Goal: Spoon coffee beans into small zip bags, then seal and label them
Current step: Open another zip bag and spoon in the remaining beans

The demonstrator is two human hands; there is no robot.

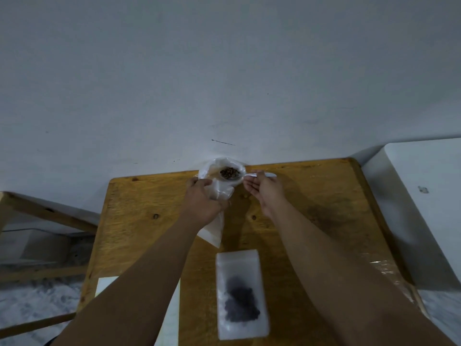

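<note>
table (311, 196): knotty varnished wood | zip bag (217, 193): clear glossy plastic | spoon (259, 174): shiny, metal-looking | wall (224, 71): matt

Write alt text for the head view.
A right hand holds a spoon of coffee beans at the open mouth of a clear bag gripped by the left hand, above a wooden table. A filled zip bag lies nearer the camera.

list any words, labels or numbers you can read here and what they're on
No readable text.
filled bag: blurred, no print visible.
open bag in the left hand, spoon in the right hand: no print.
white sheet: looks blank.
dark mark on the white block: too small to read.
</note>
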